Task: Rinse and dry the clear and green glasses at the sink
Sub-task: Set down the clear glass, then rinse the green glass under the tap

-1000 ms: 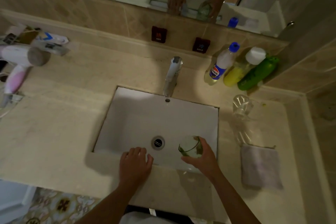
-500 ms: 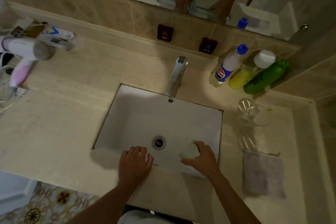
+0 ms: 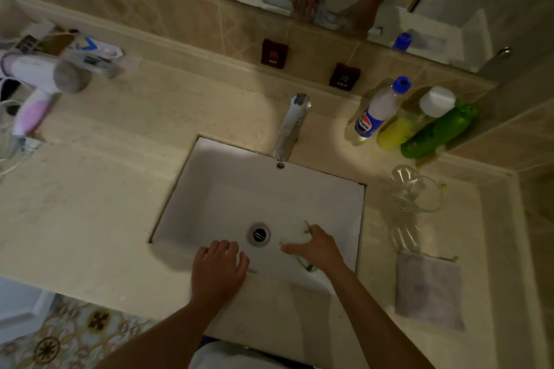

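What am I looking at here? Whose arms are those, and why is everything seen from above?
The camera sits on a person's head and looks down, so you see their own two arms. They stand at a bathroom sink with a tap. The left hand rests on the sink's front edge. The right hand holds a green glass, tipped over inside the sink; it looks blurry. To the right, on the counter, a clear glass lies on its side, with a small cloth nearer the person. Bottles stand in the corner, and a hairdryer lies on the left. The mirror up top shows the same hands.
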